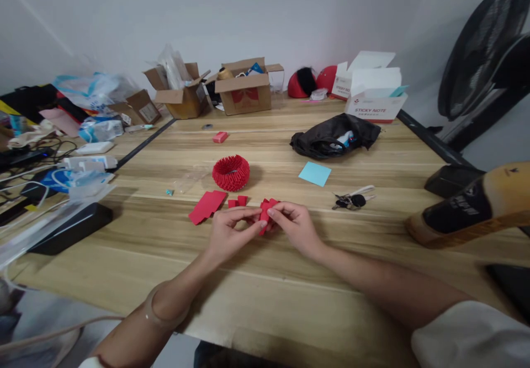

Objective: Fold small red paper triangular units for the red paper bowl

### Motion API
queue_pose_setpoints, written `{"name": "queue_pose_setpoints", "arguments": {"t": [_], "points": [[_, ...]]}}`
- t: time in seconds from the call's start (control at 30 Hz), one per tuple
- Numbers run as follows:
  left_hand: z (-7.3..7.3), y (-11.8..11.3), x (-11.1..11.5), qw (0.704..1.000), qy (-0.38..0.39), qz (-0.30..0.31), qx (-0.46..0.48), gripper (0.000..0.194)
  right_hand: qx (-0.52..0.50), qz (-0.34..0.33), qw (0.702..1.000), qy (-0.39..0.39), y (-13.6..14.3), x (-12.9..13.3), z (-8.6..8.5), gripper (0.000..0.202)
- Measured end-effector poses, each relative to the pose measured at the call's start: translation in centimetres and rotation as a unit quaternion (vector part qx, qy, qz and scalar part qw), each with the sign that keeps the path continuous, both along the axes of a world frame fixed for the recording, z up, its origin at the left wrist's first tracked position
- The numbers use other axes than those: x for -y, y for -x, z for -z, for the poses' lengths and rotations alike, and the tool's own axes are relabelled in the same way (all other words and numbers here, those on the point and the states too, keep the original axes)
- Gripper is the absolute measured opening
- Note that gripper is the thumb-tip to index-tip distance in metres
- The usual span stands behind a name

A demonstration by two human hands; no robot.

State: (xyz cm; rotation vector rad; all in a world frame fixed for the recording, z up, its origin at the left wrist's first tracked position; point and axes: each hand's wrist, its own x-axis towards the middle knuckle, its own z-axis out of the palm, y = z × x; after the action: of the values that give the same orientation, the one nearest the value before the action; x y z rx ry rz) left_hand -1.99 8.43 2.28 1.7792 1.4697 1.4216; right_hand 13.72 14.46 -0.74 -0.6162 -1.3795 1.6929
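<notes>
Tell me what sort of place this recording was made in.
Probably a shared office or workroom desk used for paper craft: a wooden table holds a red folded-paper bowl, open cardboard boxes and a box printed "STICKY NOTE".

The single view looks forward and down from the person's head.

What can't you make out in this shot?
All head view:
- Held red paper: full shape, partly hidden by fingers of the left hand and right hand.
- Black bag: most contents, hidden by its folds.
- Open cardboard box, centre back: its bottom, hidden by the front wall.
- Bottle: far end, cut off by the right edge.
- Blue scrap: too small to tell its folds.
</notes>
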Motion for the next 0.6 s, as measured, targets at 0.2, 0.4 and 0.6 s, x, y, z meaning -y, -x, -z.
{"name": "queue_pose_setpoints", "arguments": {"t": [0.2, 0.4, 0.6], "points": [[-0.14, -0.29, -0.05, 0.999, 0.009, -0.006, 0.043, 0.016, -0.007, 0.002, 1.0, 0.015, 0.09, -0.02, -0.07, 0.029], [-0.38, -0.34, -0.06, 0.999, 0.018, 0.006, 0.049, 0.018, -0.015, 0.009, 1.0, 0.021, 0.15, -0.07, -0.06, 0.027], [-0.09, 0.03, -0.15, 0.999, -0.001, 0.018, 0.026, 0.02, -0.021, 0.004, 0.999, 0.025, 0.1, -0.16, 0.14, 0.025]]}}
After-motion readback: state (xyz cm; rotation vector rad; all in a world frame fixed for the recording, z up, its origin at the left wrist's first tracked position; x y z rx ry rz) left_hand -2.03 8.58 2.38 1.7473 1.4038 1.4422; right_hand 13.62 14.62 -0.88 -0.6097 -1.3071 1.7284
